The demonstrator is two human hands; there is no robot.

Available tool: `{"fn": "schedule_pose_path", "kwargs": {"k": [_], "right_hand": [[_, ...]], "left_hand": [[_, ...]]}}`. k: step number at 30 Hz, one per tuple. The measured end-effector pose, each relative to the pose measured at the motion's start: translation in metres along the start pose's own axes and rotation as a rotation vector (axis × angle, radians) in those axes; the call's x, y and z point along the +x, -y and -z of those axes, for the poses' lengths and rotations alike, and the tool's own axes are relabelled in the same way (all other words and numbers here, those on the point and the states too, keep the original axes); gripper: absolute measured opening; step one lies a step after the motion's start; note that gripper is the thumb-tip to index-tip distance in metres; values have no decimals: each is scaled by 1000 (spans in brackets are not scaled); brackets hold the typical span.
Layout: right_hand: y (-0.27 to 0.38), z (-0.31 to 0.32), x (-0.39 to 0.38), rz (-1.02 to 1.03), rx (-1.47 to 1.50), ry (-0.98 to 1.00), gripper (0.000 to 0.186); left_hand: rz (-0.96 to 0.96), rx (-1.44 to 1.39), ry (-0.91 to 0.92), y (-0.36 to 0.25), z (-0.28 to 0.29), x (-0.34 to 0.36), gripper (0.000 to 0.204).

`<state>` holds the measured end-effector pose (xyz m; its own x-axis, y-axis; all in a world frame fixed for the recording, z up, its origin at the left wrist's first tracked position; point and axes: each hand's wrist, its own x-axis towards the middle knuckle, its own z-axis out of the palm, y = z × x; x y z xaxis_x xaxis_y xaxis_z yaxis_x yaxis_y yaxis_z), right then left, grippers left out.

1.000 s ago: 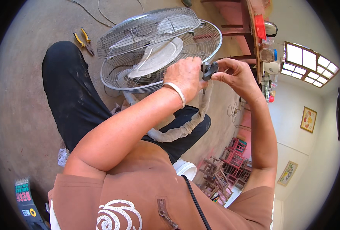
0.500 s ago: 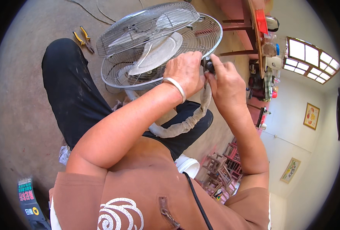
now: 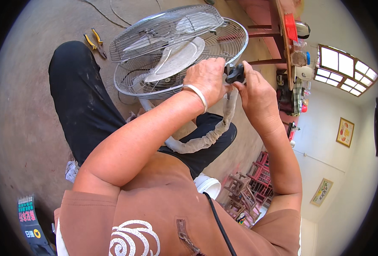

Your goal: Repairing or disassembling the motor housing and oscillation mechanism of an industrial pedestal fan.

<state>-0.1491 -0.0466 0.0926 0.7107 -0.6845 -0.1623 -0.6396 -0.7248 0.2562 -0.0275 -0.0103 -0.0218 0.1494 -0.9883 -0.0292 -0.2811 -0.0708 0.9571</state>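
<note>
A large metal fan (image 3: 176, 59) lies tilted in front of me, its wire guard parted around pale, dusty blades. From its side curves a U-shaped bracket (image 3: 206, 143), wrapped in wrinkled, whitish covering. My left hand (image 3: 205, 80), with a white bangle at the wrist, is closed on the fan's rim side, where the bracket meets it; its fingertips are partly hidden. Fingers and thumb of my right hand (image 3: 257, 91) pinch a black lobed knob (image 3: 235, 74) at the bracket's upper end, just right of my left hand.
Yellow-handled pliers (image 3: 96, 44) lie on the floor left of the fan. A white bucket (image 3: 208, 185) stands beside me. Small wooden stools (image 3: 248, 187) are piled to the right, and a wooden table (image 3: 282, 38) bears several household items. Cables (image 3: 103, 15) trail across the floor.
My right hand has turned and shifted slightly right, so more of the black knob shows. My left hand stays in nearly the same place on the fan.
</note>
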Motion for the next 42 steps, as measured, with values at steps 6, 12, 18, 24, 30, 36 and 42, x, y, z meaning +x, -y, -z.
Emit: {"fn": "schedule_pose_path", "kwargs": {"k": [6,12,18,24,30,36,42], "right_hand": [[-8,-4,1,167,-148,-6,64],[-47,2,22,559,-182,-55,65],[-43,20,34,588,-164,-18,63],[-1,18,-2,-18,91,-69,63],[5,-8,-5,66,48,-191,59],[-11,-8,-1,281,-59,-227,58],[-14,-13,-6,58,226,-170,63]], "left_hand": [[-8,8,7,0,-2,1,41],[-70,12,-103,6,-6,0,41],[-62,-32,-129,10,-2,-4,40],[22,3,22,4,7,-3,40],[-72,17,-58,6,2,-1,42],[-63,36,-66,9,-3,4,43],[-69,70,-37,5,1,0,46]]}}
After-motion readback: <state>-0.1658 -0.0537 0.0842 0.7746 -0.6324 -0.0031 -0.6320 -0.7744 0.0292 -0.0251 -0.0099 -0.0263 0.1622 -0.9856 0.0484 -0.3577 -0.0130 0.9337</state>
